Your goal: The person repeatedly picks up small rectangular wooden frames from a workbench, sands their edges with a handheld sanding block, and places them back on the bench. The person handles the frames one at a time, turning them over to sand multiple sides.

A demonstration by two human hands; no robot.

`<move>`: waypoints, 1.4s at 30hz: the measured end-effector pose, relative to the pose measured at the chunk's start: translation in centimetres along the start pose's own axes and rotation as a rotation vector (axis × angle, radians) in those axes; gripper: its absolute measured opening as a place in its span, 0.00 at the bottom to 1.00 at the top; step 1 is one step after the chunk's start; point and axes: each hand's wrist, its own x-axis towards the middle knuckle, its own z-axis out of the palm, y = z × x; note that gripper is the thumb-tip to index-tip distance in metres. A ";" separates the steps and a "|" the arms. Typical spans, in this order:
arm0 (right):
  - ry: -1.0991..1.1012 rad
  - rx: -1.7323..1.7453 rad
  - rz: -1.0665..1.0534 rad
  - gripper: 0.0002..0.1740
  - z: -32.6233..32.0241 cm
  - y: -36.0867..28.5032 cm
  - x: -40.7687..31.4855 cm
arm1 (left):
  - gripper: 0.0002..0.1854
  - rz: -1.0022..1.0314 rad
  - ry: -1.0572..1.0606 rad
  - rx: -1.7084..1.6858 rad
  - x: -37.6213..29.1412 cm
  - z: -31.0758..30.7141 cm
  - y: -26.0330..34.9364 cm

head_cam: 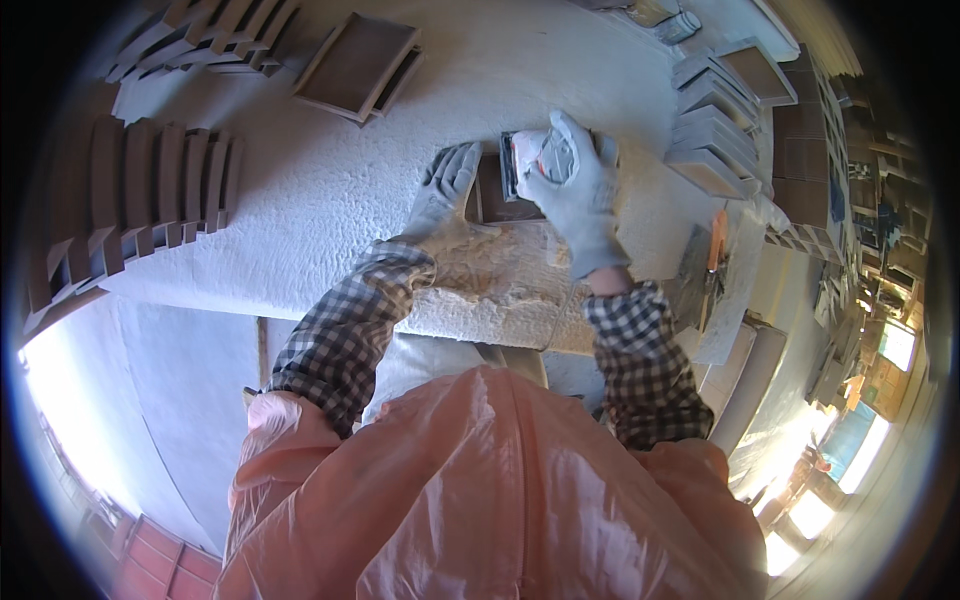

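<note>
My right hand (581, 187), in a dusty whitish glove, is wrapped over the top of a handheld power sander (531, 150). The sander's dark flat pad stands over the right part of a small shallow brown tray (514, 214), hiding much of it. At the tray's left side, my left hand (448, 187), in a matching dusty glove, holds the rim with its fingers stretched away from me. The tray lies on a dust-coated work surface (337, 202). Tan dust is heaped in front of it.
Brown trays (161, 180) stand in rows on the left. Two more trays (360, 67) lie overlapped at the back. Grey trays (712, 135) are stacked on the right, beside piled brown boxes (802, 150). An orange-handled tool (718, 240) lies near the right edge. A dusty jar (677, 28) stands behind.
</note>
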 end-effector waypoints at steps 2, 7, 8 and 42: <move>0.033 0.017 -0.027 0.43 0.5 -1.0 -1.7 | 0.68 -0.017 -0.006 0.045 -0.1 0.3 -0.1; 0.098 0.061 -0.040 0.42 1.7 -1.9 -4.6 | 0.70 0.014 0.014 0.118 0.2 0.6 -0.3; 0.130 0.024 -0.069 0.42 2.1 -1.9 -5.1 | 0.70 0.016 0.035 0.081 0.2 0.7 -0.1; 0.185 0.015 -0.088 0.44 1.7 1.0 -5.1 | 0.72 0.021 0.119 0.078 0.6 1.0 0.9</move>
